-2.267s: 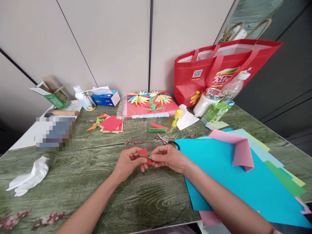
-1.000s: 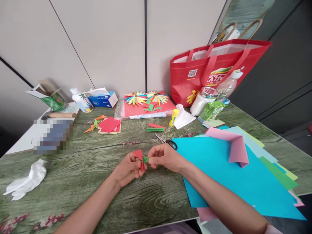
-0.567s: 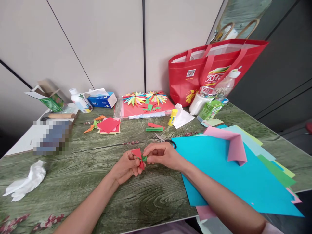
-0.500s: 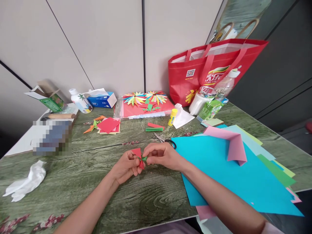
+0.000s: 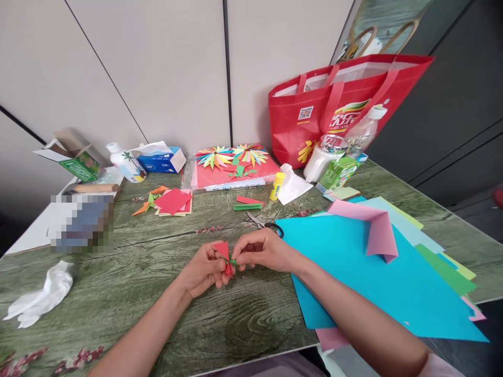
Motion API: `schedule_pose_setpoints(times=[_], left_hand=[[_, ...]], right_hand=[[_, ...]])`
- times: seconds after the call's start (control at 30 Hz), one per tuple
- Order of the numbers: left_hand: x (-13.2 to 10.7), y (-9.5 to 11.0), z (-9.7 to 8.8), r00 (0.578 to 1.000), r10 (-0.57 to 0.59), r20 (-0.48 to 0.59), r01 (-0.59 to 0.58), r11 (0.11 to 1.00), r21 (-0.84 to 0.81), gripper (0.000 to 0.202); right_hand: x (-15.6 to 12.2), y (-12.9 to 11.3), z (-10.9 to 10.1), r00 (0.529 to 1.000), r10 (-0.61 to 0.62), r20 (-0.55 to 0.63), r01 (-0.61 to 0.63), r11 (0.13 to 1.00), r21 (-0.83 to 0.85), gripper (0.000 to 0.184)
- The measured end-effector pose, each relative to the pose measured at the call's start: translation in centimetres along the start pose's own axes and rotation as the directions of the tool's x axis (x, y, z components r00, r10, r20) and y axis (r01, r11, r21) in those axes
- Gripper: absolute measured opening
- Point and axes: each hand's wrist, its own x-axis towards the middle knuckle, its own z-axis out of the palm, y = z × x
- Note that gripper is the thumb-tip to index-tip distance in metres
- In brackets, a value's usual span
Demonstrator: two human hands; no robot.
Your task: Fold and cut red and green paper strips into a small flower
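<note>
Between the fingers of my left hand point(image 5: 206, 272) is a piece of folded red paper point(image 5: 221, 250), with its upper flap standing out above the thumb. A small green folded paper point(image 5: 232, 261) sits against the red one and sticks out to the right. The thumb and fingertips of my right hand point(image 5: 261, 253) pinch the green piece's free end. Fingers cover much of both pieces, so how they join is hidden. Just beyond my right hand lie scissors point(image 5: 257, 220) with black handles. Red and green folded strips point(image 5: 249, 205) rest farther back, near a yellow glue stick point(image 5: 277, 186).
Large blue paper point(image 5: 346, 272) atop other coloured sheets covers the table's right side, with a folded pink sheet point(image 5: 381, 235) on it. Behind stand a red bag point(image 5: 291, 125), a bottle point(image 5: 363, 131) and a green carton point(image 5: 338, 173). Red squares point(image 5: 173, 201) and crumpled tissue point(image 5: 43, 296) lie left.
The view has shifted slightly. Both hands keep their hold on the red and green papers, and the right fingertips are a little changed in position at the green end.
</note>
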Motion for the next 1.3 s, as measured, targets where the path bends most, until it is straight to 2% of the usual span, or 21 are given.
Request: schedule_pose_setpoints(times=[0.17,0.43,0.67,0.93,1.17,1.3], left_hand=[[-0.12,-0.19,0.00,1.000,-0.019,0.019,0.019,1.000,-0.022,0.030],[-0.22,-0.30,0.08,0.995,-0.018,0.099,0.024,0.998,-0.057,0.028],[-0.17,-0.60,-0.19,0.993,-0.009,0.120,0.015,0.998,-0.053,0.030],[-0.19,-0.68,-0.50,0.988,-0.006,0.154,0.015,0.998,-0.054,0.027],[-0.21,-0.37,-0.50,0.990,-0.029,0.137,0.031,0.999,-0.011,0.028],[-0.05,0.08,-0.50,0.994,-0.001,0.108,-0.003,0.999,0.039,0.028]], right_hand=[[-0.08,-0.12,-0.08,0.998,0.007,0.059,-0.008,1.000,0.009,0.020],[-0.11,0.31,-0.19,0.995,-0.001,0.098,-0.004,0.999,0.048,0.019],[-0.12,0.09,-0.31,0.990,-0.011,0.140,0.008,1.000,0.021,0.020],[-0.13,0.08,-0.11,0.991,-0.051,0.127,0.047,0.998,0.029,0.020],[-0.16,0.08,-0.01,0.987,-0.037,0.153,0.038,0.999,-0.007,0.021],[-0.10,0.42,0.47,0.995,-0.019,0.096,0.013,0.998,0.060,0.024]])
